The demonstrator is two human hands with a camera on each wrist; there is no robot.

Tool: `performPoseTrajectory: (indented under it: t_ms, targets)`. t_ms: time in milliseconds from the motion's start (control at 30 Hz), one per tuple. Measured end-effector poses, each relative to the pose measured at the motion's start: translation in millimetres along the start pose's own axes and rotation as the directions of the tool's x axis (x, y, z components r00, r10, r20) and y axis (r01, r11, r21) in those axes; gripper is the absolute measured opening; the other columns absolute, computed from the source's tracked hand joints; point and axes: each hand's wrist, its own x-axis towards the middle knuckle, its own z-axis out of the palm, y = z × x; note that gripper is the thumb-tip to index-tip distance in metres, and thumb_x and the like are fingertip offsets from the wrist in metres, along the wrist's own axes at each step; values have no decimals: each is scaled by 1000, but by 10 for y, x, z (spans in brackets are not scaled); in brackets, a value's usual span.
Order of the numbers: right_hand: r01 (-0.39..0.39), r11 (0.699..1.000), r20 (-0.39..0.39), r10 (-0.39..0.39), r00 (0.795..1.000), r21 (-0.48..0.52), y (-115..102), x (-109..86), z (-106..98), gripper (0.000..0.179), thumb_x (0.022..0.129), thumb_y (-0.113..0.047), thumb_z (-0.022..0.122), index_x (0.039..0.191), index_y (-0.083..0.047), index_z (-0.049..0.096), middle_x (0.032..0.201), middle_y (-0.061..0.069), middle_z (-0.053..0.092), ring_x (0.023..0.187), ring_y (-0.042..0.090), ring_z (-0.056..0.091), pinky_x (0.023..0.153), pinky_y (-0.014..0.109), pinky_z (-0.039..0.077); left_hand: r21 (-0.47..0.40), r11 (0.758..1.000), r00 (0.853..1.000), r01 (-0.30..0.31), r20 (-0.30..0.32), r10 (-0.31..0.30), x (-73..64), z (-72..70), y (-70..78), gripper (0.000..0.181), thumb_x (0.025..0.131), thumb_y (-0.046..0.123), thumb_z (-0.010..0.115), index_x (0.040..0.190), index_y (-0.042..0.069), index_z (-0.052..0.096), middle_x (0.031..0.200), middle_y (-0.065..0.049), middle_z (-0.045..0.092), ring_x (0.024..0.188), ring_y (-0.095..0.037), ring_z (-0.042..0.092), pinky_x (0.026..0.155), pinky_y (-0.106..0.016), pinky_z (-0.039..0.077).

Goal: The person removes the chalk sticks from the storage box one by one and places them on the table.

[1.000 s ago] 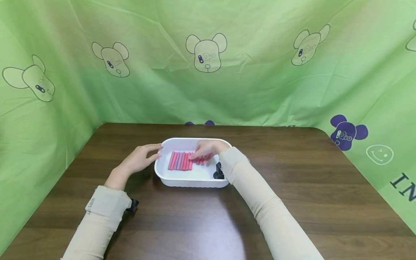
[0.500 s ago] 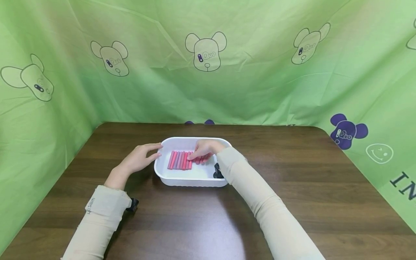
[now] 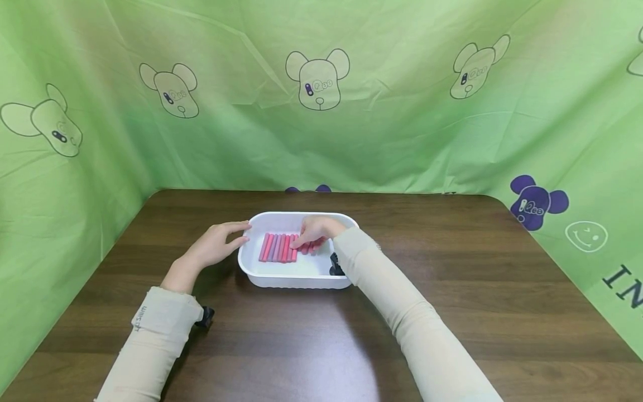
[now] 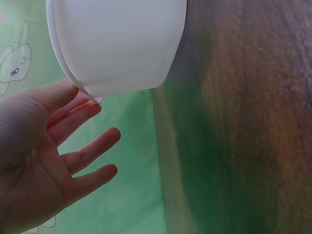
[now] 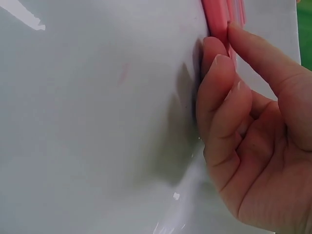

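A white tub (image 3: pixel 296 282) stands on the table with a row of slim pink, red and mauve sticks (image 3: pixel 273 248) lying side by side inside it. My right hand (image 3: pixel 315 230) reaches into the tub over the right part of this row. In the right wrist view its thumb and forefinger pinch a pink stick (image 5: pixel 214 17) near one end, with the other fingers curled. At the tub's left end, my left hand (image 3: pixel 213 245) touches the rim with fingertips and thumb. Its lower fingers (image 4: pixel 97 151) extend loosely below the rim in the left wrist view.
The brown wooden table (image 3: pixel 281 346) has a green printed cloth (image 3: pixel 321 145) hanging behind it and at both sides. A black wrist device (image 3: pixel 335 265) on the right arm overlaps the tub's right end. Another black device (image 3: pixel 206 317) sits at the left cuff.
My right hand has shifted very slightly left over the sticks. The left hand and the tub have stayed in place.
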Motion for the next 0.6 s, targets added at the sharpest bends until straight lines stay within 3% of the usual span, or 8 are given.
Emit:
performPoseTrajectory:
  t_ms: [600]
  targets:
    - [24,999,104,-26,994,24,40,-6,-78,25,90,-20,61,67,-10,62,58,-4,60,49,3,49,48,12,38,6,1000,1000,16,11,-16,3,-2,0,41,93,14,56,131,-2,52,137,-21,49,130,-38,44,108,-52,35]
